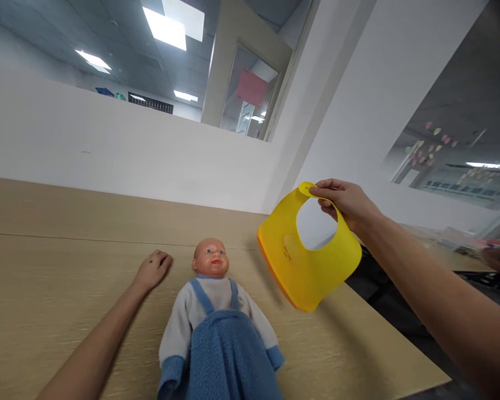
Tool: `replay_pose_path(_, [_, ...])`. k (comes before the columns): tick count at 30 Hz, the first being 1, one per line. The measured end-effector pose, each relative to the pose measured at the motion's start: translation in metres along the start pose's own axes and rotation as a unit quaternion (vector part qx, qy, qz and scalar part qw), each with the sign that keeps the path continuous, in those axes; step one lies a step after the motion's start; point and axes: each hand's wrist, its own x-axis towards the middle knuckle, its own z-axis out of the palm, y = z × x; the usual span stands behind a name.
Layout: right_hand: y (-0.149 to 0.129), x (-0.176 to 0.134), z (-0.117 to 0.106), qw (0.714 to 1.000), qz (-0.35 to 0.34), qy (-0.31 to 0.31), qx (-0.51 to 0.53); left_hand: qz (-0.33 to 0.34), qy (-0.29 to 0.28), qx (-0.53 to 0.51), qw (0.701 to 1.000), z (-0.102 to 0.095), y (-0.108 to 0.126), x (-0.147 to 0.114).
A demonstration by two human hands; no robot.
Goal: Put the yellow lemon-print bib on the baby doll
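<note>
Lettering (287,254), small and reddish, sits under a pale oval (290,243) on the yellow bib (327,272), too tiny for me to read. The person's right hand (346,203) pinches the bib by its neck strap (305,189), up above the table (45,294) and right of the doll (229,339), which lies face up. The left hand (152,270) rests left of the doll's head (211,257), fingers (163,259) loosely curled, grip free. Far right, a sign (462,189) behind glass (454,89) carries blurred characters.

baby bib (325,272): smooth plastic-looking | doll head (210,259): glossy plastic | doll overalls (233,350): fuzzy cloth | bench (66,278): wood-look, light sheen
</note>
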Motion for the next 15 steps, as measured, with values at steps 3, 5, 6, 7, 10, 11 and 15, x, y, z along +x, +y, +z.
replay_pose_path(3, [0.019,0.012,-0.01,0.999,0.031,0.015,0.002,0.0,0.0,0.003,1.0,0.0,0.0,0.0])
replay_pose_path(5, [0.042,0.02,-0.016,0.998,0.054,0.009,0.002,0.004,-0.002,0.0,1.0,0.0,0.0,0.001])
replay_pose_path(6, [0.057,0.023,-0.018,0.998,0.065,0.0,-0.002,0.004,-0.002,-0.004,1.0,0.0,0.0,0.001])
replay_pose_path(7, [0.074,0.025,-0.02,0.997,0.073,-0.009,-0.009,0.003,-0.003,-0.008,1.0,0.0,0.0,0.001])
replay_pose_path(10, [0.13,0.029,-0.024,0.994,0.101,-0.013,-0.036,-0.002,-0.006,-0.015,1.0,0.0,0.001,0.001])
replay_pose_path(11, [0.148,0.029,-0.025,0.993,0.111,-0.013,-0.048,-0.004,-0.007,-0.014,1.0,0.0,0.002,0.0])
replay_pose_path(15, [0.214,0.027,-0.034,0.981,0.144,-0.032,-0.124,-0.003,-0.007,-0.006,1.0,-0.002,0.005,0.0])
